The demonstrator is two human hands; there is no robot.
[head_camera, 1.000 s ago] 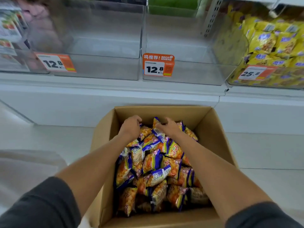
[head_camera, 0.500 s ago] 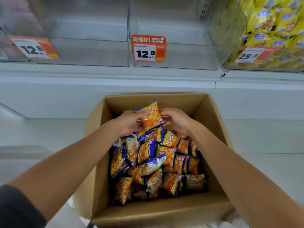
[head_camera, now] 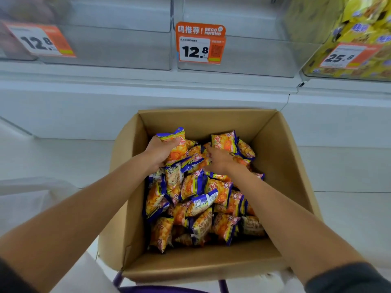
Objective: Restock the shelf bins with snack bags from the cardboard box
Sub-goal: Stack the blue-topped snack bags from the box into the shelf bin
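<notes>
An open cardboard box (head_camera: 281, 157) stands below the shelf, filled with several orange and purple snack bags (head_camera: 196, 199). My left hand (head_camera: 159, 152) is inside the box at its far left, closed around one upright snack bag (head_camera: 175, 144). To its right, my right hand (head_camera: 219, 160) lies on the pile with its fingers on a bag (head_camera: 196, 161); whether it grips that bag I cannot tell. Another bag (head_camera: 224, 140) sticks up just beyond the right hand. Two clear shelf bins (head_camera: 118, 47) (head_camera: 254, 53) above the box have nothing in them.
Orange price tags (head_camera: 200, 44) reading 12.8 hang on the fronts of the two clear bins. A bin at the right (head_camera: 359, 66) holds yellow bags under a 25.8 tag. A white shelf ledge (head_camera: 148, 81) runs between the bins and the box. A purple frame (head_camera: 160, 289) shows under the box.
The bag that both hands held together is now in the left hand alone. The right hand has dropped back onto the pile. The camera has tilted down and nearer.
</notes>
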